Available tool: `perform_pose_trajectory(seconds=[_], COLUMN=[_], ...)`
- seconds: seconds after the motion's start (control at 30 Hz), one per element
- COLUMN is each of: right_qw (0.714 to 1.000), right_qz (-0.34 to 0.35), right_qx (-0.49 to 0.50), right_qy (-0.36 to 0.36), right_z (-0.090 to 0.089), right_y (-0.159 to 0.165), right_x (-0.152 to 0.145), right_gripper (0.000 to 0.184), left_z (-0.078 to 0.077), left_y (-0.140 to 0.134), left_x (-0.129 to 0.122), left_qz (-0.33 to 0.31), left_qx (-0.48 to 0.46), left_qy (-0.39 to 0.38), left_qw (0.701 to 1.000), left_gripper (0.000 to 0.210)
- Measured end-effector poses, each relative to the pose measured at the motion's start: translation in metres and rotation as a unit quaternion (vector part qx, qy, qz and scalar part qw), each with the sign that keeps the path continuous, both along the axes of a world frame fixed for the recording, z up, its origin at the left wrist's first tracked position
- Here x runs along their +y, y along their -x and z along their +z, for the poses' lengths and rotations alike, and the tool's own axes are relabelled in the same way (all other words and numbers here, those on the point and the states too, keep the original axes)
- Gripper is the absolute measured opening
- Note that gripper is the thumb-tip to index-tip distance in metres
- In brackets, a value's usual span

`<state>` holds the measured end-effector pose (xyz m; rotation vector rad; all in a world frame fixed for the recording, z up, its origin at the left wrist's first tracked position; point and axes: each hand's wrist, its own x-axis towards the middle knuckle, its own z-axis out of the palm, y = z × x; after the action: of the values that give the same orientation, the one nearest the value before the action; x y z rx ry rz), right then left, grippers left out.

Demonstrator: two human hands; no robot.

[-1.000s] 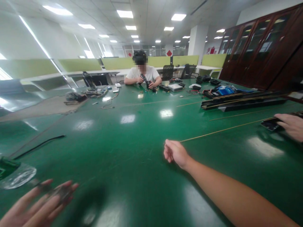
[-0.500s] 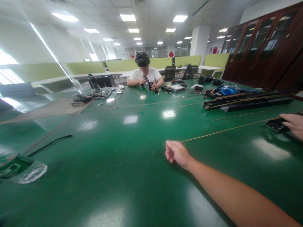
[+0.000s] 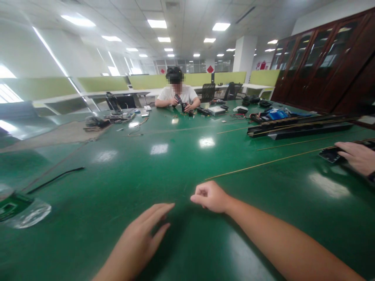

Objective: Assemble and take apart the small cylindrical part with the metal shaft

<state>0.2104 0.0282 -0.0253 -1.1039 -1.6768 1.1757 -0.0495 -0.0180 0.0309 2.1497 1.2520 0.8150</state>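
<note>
My right hand (image 3: 212, 197) is closed above the green table (image 3: 123, 175), its fingers curled and thumb pressed to them. Whatever it may hold is hidden inside the fingers. Just beyond its knuckles lies a thin brass-coloured rod (image 3: 252, 167), running off to the right; the rod's near end shows apart from the fingertips. My left hand (image 3: 140, 238) is to the left and nearer to me, with straight fingers and the thumb apart, holding nothing. At the right edge, another person's hand (image 3: 359, 156) rests on a long black channel-shaped part (image 3: 329, 155), beside the rod's far stretch.
Black channels (image 3: 310, 130) with more thin rods lie at the back right, near a blue bundle (image 3: 277, 114). A clear bottle (image 3: 29, 214) with a green label lies at left, near a black cable (image 3: 55, 179). Across the table a person (image 3: 177, 95) handles a black device.
My left hand has come into view from the bottom. My right hand has shifted slightly down and turned, and the rod's near end now shows beyond it. The view has shifted slightly.
</note>
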Motion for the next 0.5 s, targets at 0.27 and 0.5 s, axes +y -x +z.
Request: perform_pose_trajectory(seconds=[0.27,0.5], right_qw=[0.995,0.998], right_qz=[0.009,0.025], right_qx=[-0.074,-0.045], right_qy=[-0.069,-0.042], right_z=[-0.001,0.0], right_y=[-0.002,-0.001], right_x=[0.001,-0.001], right_gripper=[0.039,0.036], left_z=[-0.006,0.019], left_y=[-0.084,-0.023], left_x=[0.037,0.018], left_qz=[-0.085,0.033], left_qx=[0.023,-0.073], left_qy=[-0.009,0.012], left_qw=[0.996,0.997], left_gripper=[0.019,0.022])
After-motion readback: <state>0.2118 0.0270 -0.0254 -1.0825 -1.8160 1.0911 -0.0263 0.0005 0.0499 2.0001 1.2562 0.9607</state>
